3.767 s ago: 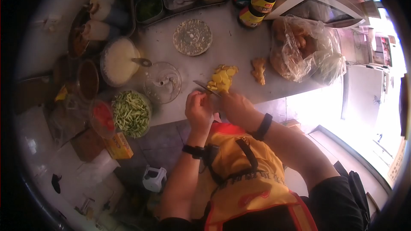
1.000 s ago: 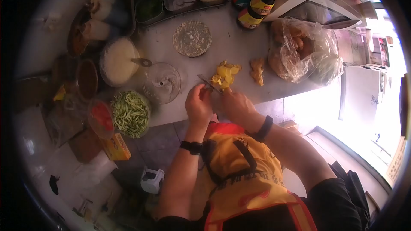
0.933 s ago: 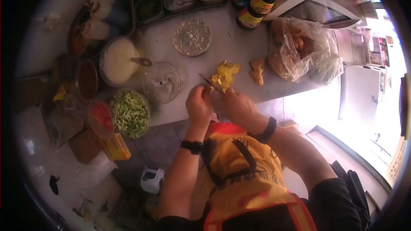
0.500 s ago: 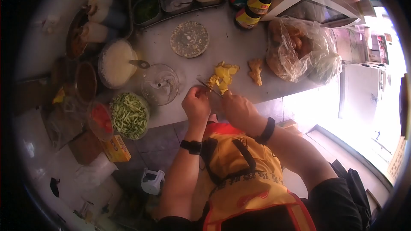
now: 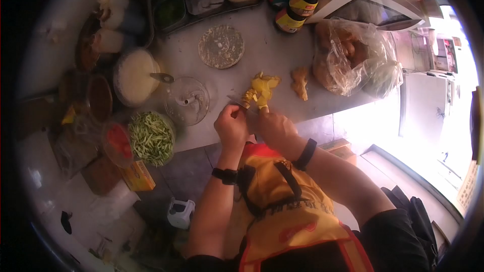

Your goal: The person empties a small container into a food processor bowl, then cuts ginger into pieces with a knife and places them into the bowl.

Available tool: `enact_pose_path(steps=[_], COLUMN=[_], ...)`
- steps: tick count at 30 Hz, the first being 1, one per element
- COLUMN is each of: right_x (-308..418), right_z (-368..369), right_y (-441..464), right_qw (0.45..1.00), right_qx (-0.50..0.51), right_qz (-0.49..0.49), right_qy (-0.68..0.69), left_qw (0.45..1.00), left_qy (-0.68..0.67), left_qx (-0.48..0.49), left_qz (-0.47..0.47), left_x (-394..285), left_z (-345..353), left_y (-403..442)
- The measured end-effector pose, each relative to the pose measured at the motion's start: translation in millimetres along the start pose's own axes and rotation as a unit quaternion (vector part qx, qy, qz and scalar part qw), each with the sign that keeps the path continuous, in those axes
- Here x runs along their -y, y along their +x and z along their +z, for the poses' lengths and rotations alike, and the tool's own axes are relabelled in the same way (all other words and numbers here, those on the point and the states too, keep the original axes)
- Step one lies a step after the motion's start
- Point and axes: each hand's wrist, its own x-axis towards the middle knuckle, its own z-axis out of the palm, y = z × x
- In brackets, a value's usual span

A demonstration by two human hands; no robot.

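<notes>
My right hand (image 5: pixel 276 128) is closed around a small knife (image 5: pixel 237 102), whose blade points left toward the fingers of my left hand. My left hand (image 5: pixel 232 128) is curled shut close beside it at the counter's near edge; whatever is in its fingers is hidden. Just beyond both hands lies a pile of peeled yellow ginger (image 5: pixel 265 85), with brownish peelings (image 5: pixel 249 95) at its left side. An unpeeled piece of ginger root (image 5: pixel 300 83) rests to the right of the pile.
A clear plastic bag of ginger (image 5: pixel 348 55) and sauce bottles (image 5: pixel 297 10) stand at the right. To the left are a clear round bowl with a blade hub (image 5: pixel 187 100), a speckled disc (image 5: pixel 221 47), a white-filled tub (image 5: pixel 135 78) and shredded green vegetable (image 5: pixel 152 138).
My right hand has shifted slightly left and nearer my body. The knife blade has moved left, now reaching past the left fingertips. The view has shifted slightly.
</notes>
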Motion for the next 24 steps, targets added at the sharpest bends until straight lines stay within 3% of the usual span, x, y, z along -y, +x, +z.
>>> enact_pose_path(steps=[1, 6, 8, 9, 11, 13, 16, 19, 21, 22, 24], right_x=[2.0, 2.3, 0.0, -3.8, -14.9, -27.2, -37.6, -34.1, -28.5, -24.9, -15.7], right_z=[2.9, -24.5, -35.7, -39.8, -36.9, -24.1, -22.1, -23.0, -20.2, -19.1, -22.1], right_y=[-3.9, -28.3, -39.2, -40.8, -41.3, -36.1, -40.9, -48.7, -55.3, -56.9, -56.5], right_qw=[0.999, 0.992, 0.991, 0.986, 0.980, 0.939, 0.934, 0.941, 0.943, 0.946, 0.956], right_qx=[0.003, -0.054, -0.071, -0.083, -0.096, -0.178, -0.146, -0.135, -0.134, -0.132, -0.098], right_qz=[0.043, 0.046, 0.044, 0.060, 0.076, 0.118, 0.145, 0.145, 0.128, 0.112, 0.086], right_qy=[0.015, 0.100, 0.109, 0.134, 0.159, 0.268, 0.292, 0.274, 0.276, 0.276, 0.264], left_qw=[1.000, 0.998, 0.974, 0.973, 0.924, 0.911, 0.886, 0.909, 0.996, 0.999, 0.998], left_qy=[-0.008, 0.041, 0.087, 0.087, 0.173, 0.186, 0.222, 0.160, 0.022, 0.035, -0.010], left_qx=[0.003, 0.036, 0.034, 0.035, 0.117, 0.152, 0.208, 0.136, 0.046, 0.038, 0.022], left_qz=[-0.005, 0.003, 0.209, 0.210, 0.322, 0.337, 0.349, 0.359, 0.074, -0.007, -0.064], left_x=[-4.2, -27.7, -43.1, -51.6, -65.7, -66.2, -60.0, -54.8, -59.5, -53.9, -26.6], left_z=[-2.0, -11.9, -13.6, -12.8, -7.5, -0.6, 1.0, -5.9, -21.2, -28.9, -28.5], left_y=[-2.0, 11.1, 24.8, 34.0, 54.4, 67.4, 71.2, 58.2, 26.6, 13.8, -7.1])
